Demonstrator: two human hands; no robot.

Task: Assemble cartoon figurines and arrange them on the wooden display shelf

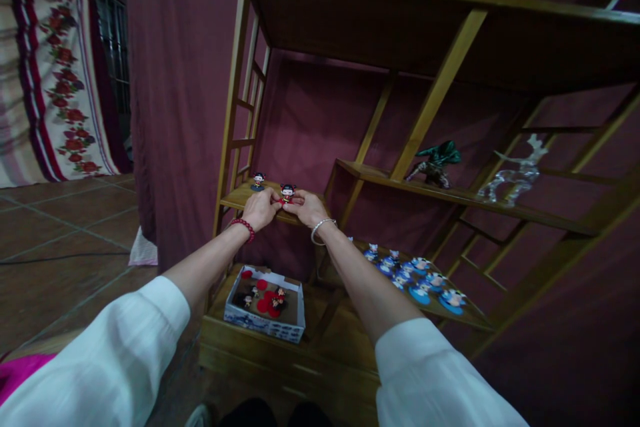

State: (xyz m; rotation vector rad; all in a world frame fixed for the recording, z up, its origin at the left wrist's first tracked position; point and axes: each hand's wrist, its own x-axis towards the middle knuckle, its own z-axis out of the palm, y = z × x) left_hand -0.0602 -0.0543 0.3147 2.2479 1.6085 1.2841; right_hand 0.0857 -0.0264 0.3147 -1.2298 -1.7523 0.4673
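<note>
Left hand (pixel 261 210) and right hand (pixel 307 209) pinching the doll (pixel 287 193), we risk toppling the figure (pixel 258 180) at its ten o'clock by drifting.

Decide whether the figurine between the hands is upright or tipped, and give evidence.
Upright: the figurine shows black hair on top and red below, between the left hand and right hand.

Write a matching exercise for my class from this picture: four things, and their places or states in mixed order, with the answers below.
1. Left hand and right hand
2. Cardboard box
3. Clear deer ornament
4. Blue and white figurines

A. Beside a dark green ornament
B. Grouped on a low shelf
C. Holding a black-haired figurine
D. Open-topped, red and black figurines inside

Pairs: 1-C, 2-D, 3-A, 4-B
</note>
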